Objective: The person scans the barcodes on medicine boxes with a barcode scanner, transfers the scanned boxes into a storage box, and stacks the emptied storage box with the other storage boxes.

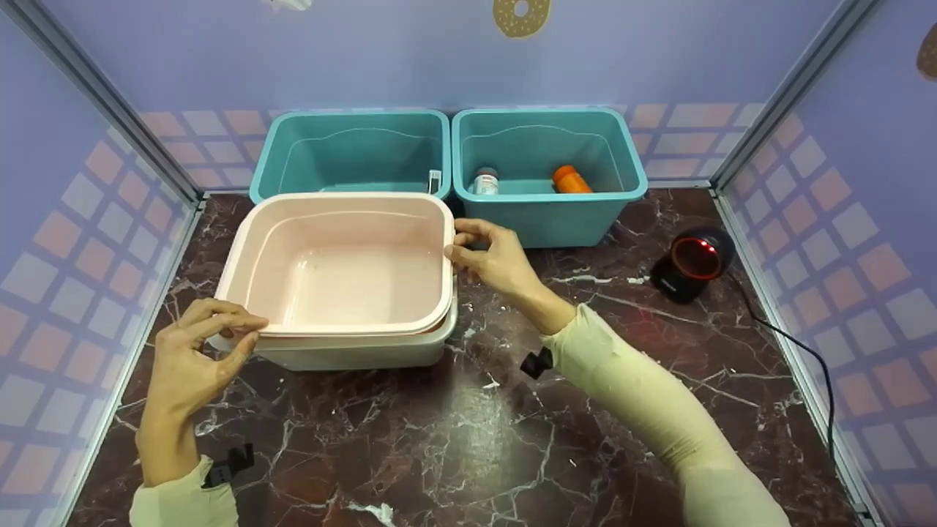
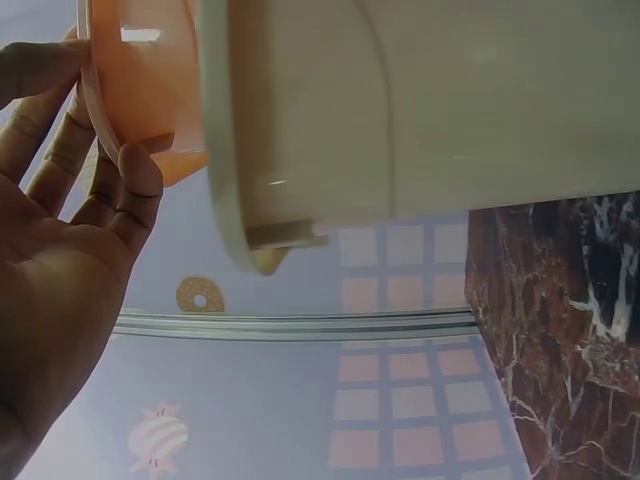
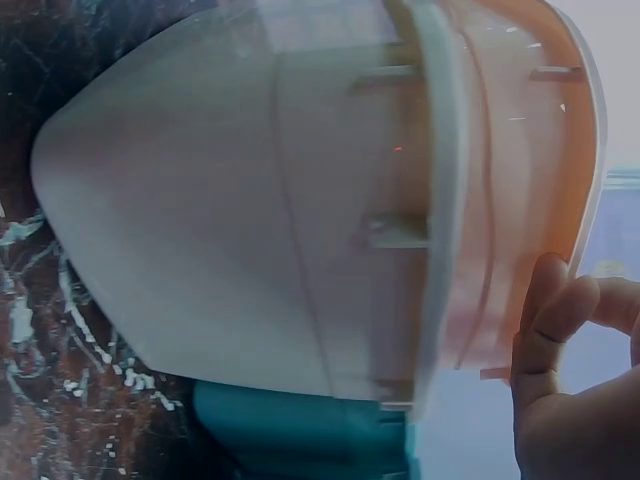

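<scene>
A pink plastic bin (image 1: 359, 285) sits partly inside a cream bin (image 1: 351, 357), its rim raised above the lower one's rim. My left hand (image 1: 192, 359) pinches the pink bin's rim at its near left corner. On the opposite side, my right hand (image 1: 501, 260) grips the right rim between thumb and fingers. Both wrist views show the orange-tinted wall of the pink bin (image 3: 510, 190) standing out of the cream bin (image 2: 450, 110). The inside of the cream bin is hidden beneath the pink one.
Two teal bins stand along the back wall. The right teal bin (image 1: 542, 223) holds a white bottle (image 1: 486, 181) and an orange bottle (image 1: 571, 181); the left teal bin (image 1: 351, 117) has a small white-labelled item (image 1: 435, 181). A black scanner (image 1: 692, 263) with a cable stands at right.
</scene>
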`<control>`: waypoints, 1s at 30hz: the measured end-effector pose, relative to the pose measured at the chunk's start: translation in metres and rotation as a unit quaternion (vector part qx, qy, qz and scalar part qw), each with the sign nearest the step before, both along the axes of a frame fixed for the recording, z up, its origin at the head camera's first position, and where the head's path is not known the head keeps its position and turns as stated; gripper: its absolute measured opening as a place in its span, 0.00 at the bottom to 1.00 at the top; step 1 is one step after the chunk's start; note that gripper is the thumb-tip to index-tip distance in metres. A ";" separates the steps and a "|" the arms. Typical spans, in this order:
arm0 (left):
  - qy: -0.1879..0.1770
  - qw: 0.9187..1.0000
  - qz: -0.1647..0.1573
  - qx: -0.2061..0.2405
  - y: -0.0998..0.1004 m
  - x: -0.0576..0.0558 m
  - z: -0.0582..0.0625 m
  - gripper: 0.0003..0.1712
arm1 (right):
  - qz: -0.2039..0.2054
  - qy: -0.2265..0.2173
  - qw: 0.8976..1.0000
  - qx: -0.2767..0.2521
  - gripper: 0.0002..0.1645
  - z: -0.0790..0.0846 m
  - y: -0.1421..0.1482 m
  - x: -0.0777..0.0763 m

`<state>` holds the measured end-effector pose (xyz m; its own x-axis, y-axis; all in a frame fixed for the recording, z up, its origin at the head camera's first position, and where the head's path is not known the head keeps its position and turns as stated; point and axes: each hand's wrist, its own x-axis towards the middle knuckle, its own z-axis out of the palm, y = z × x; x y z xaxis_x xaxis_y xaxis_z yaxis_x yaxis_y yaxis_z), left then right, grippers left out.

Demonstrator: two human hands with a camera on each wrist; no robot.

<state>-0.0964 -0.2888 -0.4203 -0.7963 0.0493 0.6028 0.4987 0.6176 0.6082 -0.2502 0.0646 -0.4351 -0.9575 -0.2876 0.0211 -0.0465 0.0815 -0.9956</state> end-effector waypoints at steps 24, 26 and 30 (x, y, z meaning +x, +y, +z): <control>-0.046 0.996 0.014 -0.075 -0.017 -0.012 -0.033 0.12 | 0.009 0.043 0.994 0.102 0.21 -0.016 -0.002 -0.004; -0.046 0.996 0.016 -0.077 -0.016 -0.012 -0.032 0.12 | 0.009 0.046 0.993 0.106 0.21 -0.017 -0.001 -0.004; -0.053 0.995 0.024 -0.082 -0.015 -0.011 -0.031 0.12 | 0.014 0.044 0.994 0.100 0.20 -0.018 0.001 -0.004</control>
